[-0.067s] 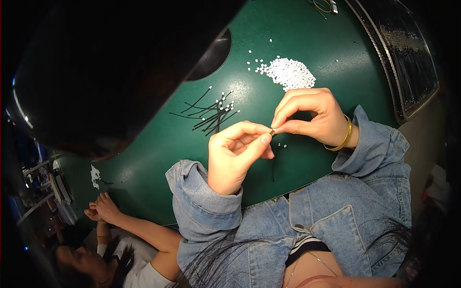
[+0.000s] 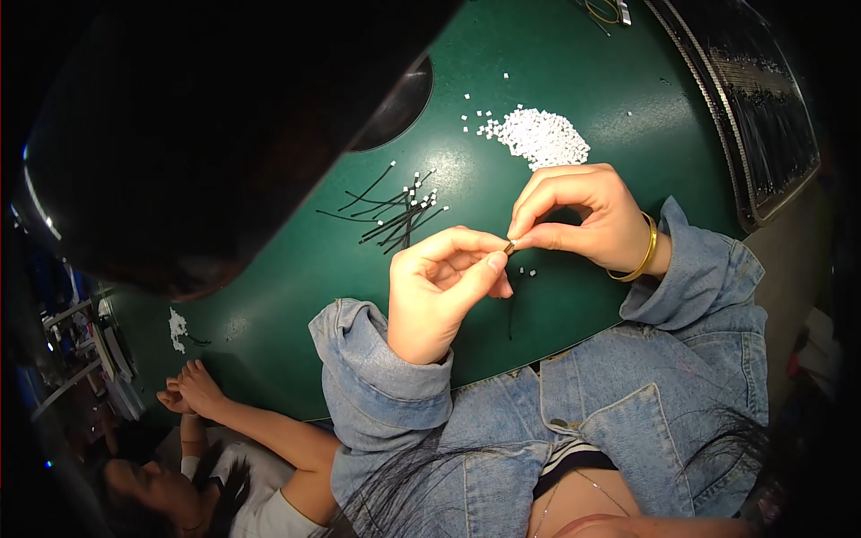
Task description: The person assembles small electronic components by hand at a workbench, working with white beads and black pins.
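We see a green table (image 2: 659,166) spread across the scene, with a dark tray (image 2: 789,198) of thin strands at its far right. Our left hand (image 2: 439,287) is half curled, its thumb and forefinger pinched on a small dark piece; our right hand (image 2: 583,213) meets it there, thumb and forefinger closed at the same spot, the other fingers loosely bent. To the far left of our hands lie black strands (image 2: 408,212), many with a white block at one end; we judge these as done. Beyond our right hand sits a heap of white blocks (image 2: 543,137), mostly loose, so by our reckoning much is left. A thin dark strand (image 2: 511,314) hangs below our left fingers, perhaps part of the piece held between both hands; whether its block is seated, we cannot tell. Smallest are two stray blocks (image 2: 527,272), just nearer than our right fingertips.
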Available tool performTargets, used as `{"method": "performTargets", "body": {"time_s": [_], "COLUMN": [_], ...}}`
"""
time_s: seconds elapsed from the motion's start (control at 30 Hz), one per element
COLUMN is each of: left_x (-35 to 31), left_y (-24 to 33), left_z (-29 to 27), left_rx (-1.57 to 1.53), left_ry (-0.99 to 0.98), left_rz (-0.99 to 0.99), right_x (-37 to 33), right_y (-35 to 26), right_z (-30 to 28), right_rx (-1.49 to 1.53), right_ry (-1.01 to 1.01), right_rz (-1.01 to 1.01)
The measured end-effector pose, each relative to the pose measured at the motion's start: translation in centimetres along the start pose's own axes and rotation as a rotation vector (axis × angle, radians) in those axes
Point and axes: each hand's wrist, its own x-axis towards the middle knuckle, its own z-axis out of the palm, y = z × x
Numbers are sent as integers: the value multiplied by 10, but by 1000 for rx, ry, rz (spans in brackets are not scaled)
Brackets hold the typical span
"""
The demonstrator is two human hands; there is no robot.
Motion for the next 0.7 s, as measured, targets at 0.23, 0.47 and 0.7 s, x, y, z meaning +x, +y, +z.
{"method": "performTargets", "body": {"time_s": [0.23, 0.47, 0.7], "left_x": [0, -1, -1], "left_y": [-4, -4, -1], "left_z": [-2, 0, 1], "left_rx": [-15, -18, -12], "left_ry": [-27, -20, -48], "left_rz": [10, 23, 83], "right_x": [-2, -3, -4], "right_y": [2, 3, 2], "right_z": [0, 1, 1], "right_rx": [44, 33, -2], "right_ry": [-30, -39, -17], "right_rz": [58, 8, -44]}}
